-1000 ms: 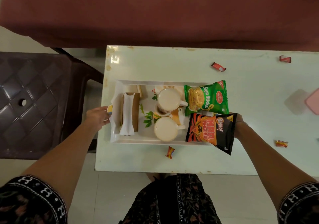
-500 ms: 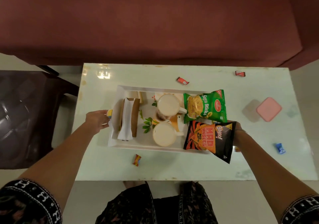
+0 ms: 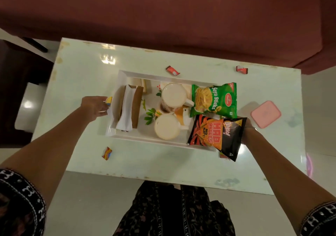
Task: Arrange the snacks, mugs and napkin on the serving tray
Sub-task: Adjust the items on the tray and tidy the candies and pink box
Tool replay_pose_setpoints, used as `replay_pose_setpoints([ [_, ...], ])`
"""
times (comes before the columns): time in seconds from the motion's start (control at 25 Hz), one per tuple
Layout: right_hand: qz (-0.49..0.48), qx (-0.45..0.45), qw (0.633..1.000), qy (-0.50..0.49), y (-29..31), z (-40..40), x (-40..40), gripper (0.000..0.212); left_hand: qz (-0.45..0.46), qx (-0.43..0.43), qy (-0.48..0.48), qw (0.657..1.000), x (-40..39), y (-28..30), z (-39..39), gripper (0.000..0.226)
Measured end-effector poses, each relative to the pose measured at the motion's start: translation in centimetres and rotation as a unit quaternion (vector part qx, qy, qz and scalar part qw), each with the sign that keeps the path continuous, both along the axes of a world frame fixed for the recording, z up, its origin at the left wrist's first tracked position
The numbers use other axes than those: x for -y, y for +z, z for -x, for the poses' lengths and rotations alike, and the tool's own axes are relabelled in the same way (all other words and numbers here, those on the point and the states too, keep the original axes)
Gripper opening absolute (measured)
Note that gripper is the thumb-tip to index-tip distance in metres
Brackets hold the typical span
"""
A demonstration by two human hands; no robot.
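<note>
Head view, serving tray (image 3: 125, 75) between hands, left hand (image 3: 94, 106) gripping its end, right hand (image 3: 248, 126) hidden, unclear

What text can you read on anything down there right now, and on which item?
"Soya Sticks": green packet on the tray.
Red logo and corner price on that packet: too blurred.
"Bingo!", "MAD ANGLES", "RED ALERT!": black and orange packet.
Dark print at the white napkin sleeve's near end: too small.
Candy wrappers on the table: unreadable.

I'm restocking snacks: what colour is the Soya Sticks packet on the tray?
Green, with yellow sticks pictured and a red logo; the Soya Sticks packet shows best in the head view.
</note>
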State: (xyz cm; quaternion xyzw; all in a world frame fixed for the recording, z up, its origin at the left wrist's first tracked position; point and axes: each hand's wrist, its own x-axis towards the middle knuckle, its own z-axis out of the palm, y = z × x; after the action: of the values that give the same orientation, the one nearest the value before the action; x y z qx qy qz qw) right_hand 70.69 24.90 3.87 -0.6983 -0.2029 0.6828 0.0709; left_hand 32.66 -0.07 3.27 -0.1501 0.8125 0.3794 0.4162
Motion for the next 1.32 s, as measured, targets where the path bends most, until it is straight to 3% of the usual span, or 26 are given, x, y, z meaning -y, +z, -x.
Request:
replay_pose_setpoints([
  [0.16, 0.014, -0.008, 1.000, -0.011, -1.8, -0.9, -0.8, 0.033, -0.002, -0.001, 0.007, 1.000, -1.1, -1.1, -1.0, 0.030],
  [0.4, 0.022, 0.003, 0.999, -0.035, -3.8, -1.6, -1.2, 0.031, -0.013, 0.053, -0.031, 0.998, -1.7, -2.5, -1.9, 0.055],
  [0.56, 0.019, 0.009, 0.999, -0.038, -4.3, -1.8, -1.3, 0.033, 0.005, 0.027, -0.022, 0.999, -1.8, -3.2, -2.4, 0.047],
  [0.68, 0.021, 0.008, 0.998, -0.051, -4.4, -1.7, -1.2, 0.035, -0.018, 0.069, -0.052, 0.996, -1.7, -3.0, -2.5, 0.067],
  [0.84, 0.016, 0.015, 0.997, -0.068, -5.1, -1.9, -1.0, 0.033, -0.030, 0.067, -0.011, 0.997, -1.6, -3.5, -2.2, 0.055],
  [1.08, 0.012, 0.039, 0.998, -0.042, -5.1, -2.4, -1.1, 0.035, -0.048, 0.067, -0.039, 0.996, -1.7, -2.4, -2.6, 0.057],
  [1.32, -0.062, 0.086, 0.994, 0.009, -3.9, -3.7, -0.9, 0.026, -0.045, 0.001, -0.022, 0.999, -1.9, -0.4, -2.0, 0.017],
])
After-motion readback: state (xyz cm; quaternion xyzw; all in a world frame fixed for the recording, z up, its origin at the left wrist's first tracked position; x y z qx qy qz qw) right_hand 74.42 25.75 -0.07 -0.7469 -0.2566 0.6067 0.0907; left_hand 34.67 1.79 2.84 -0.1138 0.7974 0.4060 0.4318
